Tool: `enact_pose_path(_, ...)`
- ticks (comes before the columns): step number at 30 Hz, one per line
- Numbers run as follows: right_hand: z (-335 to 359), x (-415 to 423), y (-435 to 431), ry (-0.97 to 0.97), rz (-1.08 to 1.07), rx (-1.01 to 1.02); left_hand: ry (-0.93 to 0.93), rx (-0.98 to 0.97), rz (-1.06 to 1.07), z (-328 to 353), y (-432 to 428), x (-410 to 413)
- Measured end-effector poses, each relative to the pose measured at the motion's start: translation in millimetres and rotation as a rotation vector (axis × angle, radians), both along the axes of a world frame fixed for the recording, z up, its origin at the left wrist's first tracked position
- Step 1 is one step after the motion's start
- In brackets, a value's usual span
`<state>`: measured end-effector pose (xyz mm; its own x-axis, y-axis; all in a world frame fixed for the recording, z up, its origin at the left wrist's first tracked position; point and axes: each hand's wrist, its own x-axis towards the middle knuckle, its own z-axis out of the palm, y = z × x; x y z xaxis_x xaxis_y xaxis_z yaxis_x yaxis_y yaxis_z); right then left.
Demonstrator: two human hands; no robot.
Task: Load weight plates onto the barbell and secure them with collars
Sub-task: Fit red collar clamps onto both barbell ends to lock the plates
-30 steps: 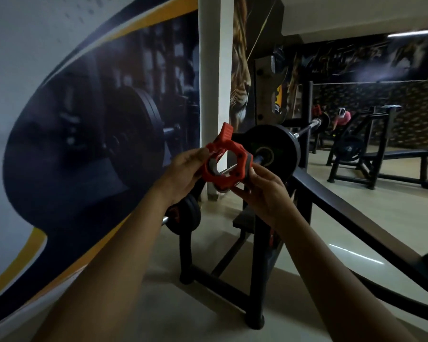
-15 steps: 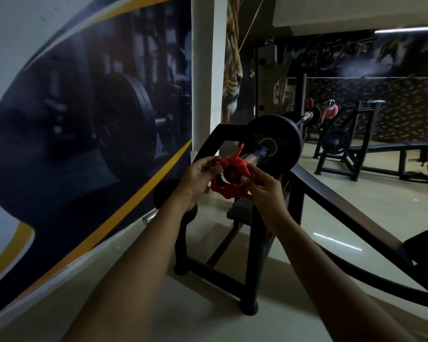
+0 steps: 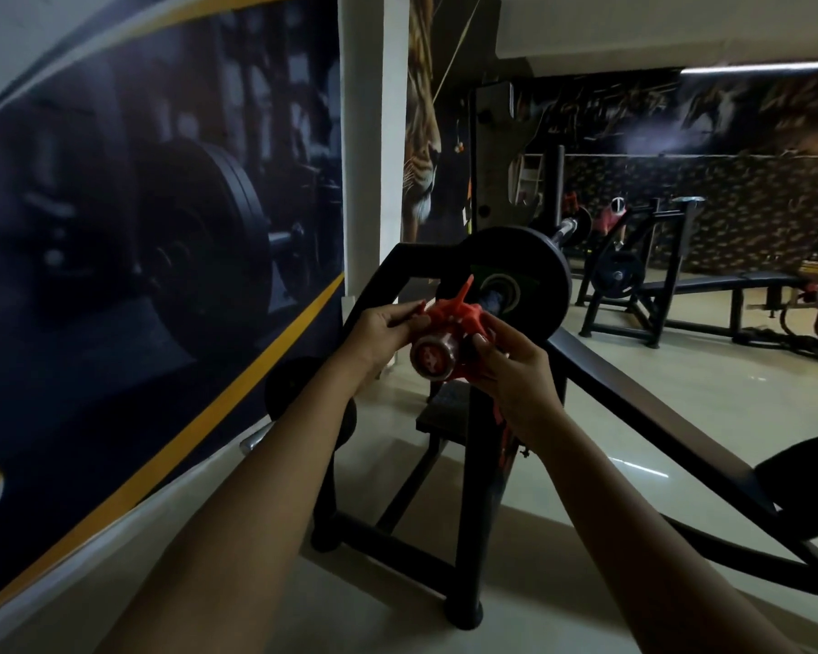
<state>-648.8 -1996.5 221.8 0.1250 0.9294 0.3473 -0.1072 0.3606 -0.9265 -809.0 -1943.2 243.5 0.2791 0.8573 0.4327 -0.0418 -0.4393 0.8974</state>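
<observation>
On the barbell (image 3: 431, 356) end, both hands (image 3: 381, 335) (image 3: 515, 375) grip the collar (image 3: 454, 318) (lever raised).

**Gym Walls, Frames and Floor**

A large dark mural (image 3: 161, 219) of a loaded bar, edged with a yellow band, covers the left wall. Beside it stands a white pillar (image 3: 374, 134), then a big-cat picture (image 3: 423, 181). A black bench frame (image 3: 473, 512) stands on the pale glossy floor (image 3: 681, 408). Farther back is a second black bench (image 3: 718, 281), near a patterned dark wall (image 3: 728, 205). A light strip (image 3: 752, 67) glows on the ceiling. A person in pink (image 3: 615, 214) is small and blurred at the back.
</observation>
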Motion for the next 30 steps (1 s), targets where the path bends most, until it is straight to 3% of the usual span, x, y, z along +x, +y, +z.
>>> enact_pose_path(8, -1.6, 41.8, 83.0, 0.127, -0.126, -0.1, 0.072, -0.103, -0.057, 14.8, 96.8, 44.6)
enact_pose_path(18, -6.6, 84.3, 162.7, 0.368, -0.204, -0.205, 0.078, -0.011, -0.111, 26.6, 182.2, 103.3)
enact_pose_path(26, 2.4, 77.9, 170.0, 0.592, -0.076, -0.353, 0.073, -0.006, -0.262, 28.5, 200.8, 90.3)
enact_pose_path(30, 16.2, 76.2, 171.9, 0.576, -0.047, -0.401, 0.086, 0.014, -0.249, 17.1, 208.5, 83.6)
